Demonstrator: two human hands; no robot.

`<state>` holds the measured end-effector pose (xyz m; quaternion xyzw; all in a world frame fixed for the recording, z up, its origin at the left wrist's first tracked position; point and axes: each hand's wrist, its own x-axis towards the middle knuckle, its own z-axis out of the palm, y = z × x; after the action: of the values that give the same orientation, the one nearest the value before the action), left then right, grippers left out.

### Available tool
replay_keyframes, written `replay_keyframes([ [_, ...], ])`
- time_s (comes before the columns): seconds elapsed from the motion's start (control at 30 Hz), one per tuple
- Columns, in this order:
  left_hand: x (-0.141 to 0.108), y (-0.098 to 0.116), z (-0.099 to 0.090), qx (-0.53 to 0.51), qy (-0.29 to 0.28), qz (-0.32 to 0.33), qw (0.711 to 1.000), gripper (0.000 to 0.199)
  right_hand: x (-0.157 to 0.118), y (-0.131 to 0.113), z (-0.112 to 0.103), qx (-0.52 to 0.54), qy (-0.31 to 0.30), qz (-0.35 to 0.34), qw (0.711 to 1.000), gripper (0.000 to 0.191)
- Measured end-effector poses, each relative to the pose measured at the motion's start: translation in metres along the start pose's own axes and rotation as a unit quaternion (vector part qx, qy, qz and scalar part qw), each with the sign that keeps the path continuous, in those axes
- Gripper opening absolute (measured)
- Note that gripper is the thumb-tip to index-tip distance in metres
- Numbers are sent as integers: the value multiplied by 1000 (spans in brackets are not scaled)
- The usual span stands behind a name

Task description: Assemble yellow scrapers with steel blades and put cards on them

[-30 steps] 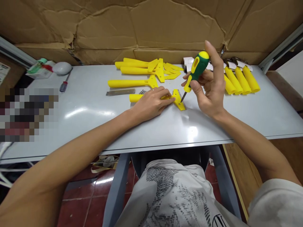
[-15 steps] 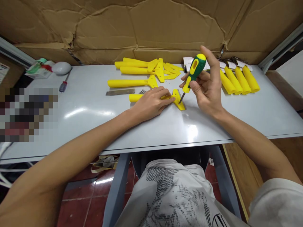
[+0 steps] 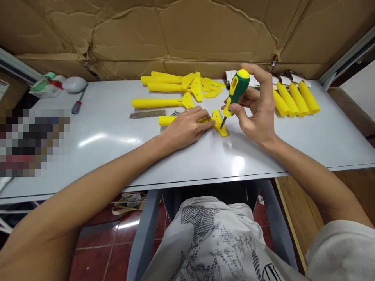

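My right hand (image 3: 256, 105) is closed around a green and yellow screwdriver (image 3: 240, 82), with the index finger bent over the butt of its handle. The tip of its shaft meets the head of a yellow plastic scraper (image 3: 222, 130) lying on the table. My left hand (image 3: 191, 125) rests over the scraper's middle and pins it, fingers closed on it, so part of its handle is hidden. A small heap of screws (image 3: 175, 113) lies just behind my left hand. Beside it is a flat metal blade strip (image 3: 148, 114).
Several yellow scraper handles (image 3: 159, 103) and loose yellow head pieces (image 3: 212, 94) lie at the back. Several scrapers with covered heads (image 3: 309, 99) stand at right. A second screwdriver (image 3: 77, 106), a white rounded object (image 3: 74, 84) and a small box (image 3: 45, 91) are at left. Cardboard (image 3: 205, 35) walls the back.
The screwdriver has turned in my right hand and its handle has tilted slightly to the left. My left hand and the scraper stay in place.
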<state>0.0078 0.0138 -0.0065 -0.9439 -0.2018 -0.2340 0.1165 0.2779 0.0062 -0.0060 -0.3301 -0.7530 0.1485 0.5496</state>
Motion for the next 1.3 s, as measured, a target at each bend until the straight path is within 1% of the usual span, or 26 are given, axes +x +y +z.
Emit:
replay_keyframes([
  [0.07,0,0,0,0,4,5,1000,28,-2,1,3,-7,38,-26,999,85],
  [0.13,0,1,0,-1,10,11,1000,27,-4,0,5,-7,51,-39,998,84],
  [0.23,1,1,-1,-7,6,10,1000,27,-4,-7,4,3,34,-34,999,84],
  [0.37,2,2,-2,-6,-14,4,1000,28,-2,-16,2,17,5,-8,1000,81],
  [0.43,2,2,-2,4,-14,5,1000,27,-1,-16,1,26,-6,-1,1000,81],
  [0.53,1,1,-2,11,-6,12,1000,27,0,-13,1,27,-4,-15,1000,81],
  [0.63,1,1,-1,12,5,17,1000,27,1,-17,-2,-8,6,-23,1000,80],
  [0.73,1,1,-1,6,17,22,1000,27,1,-32,-8,-65,-22,7,998,76],
  [0.8,2,1,-1,2,14,22,1000,28,2,-42,-11,-91,-38,24,995,71],
  [0.9,3,3,-2,1,4,14,1000,29,1,-50,-11,-99,-30,43,994,66],
  [1.03,2,6,-3,10,-7,-3,1000,32,-2,-47,-6,-96,3,68,993,68],
  [1.1,1,7,-3,13,-7,-9,1000,33,-4,-45,-5,-97,10,74,992,70],
  [1.3,-1,3,0,21,1,10,1000,30,-1,-39,-7,-66,10,53,996,72],
])
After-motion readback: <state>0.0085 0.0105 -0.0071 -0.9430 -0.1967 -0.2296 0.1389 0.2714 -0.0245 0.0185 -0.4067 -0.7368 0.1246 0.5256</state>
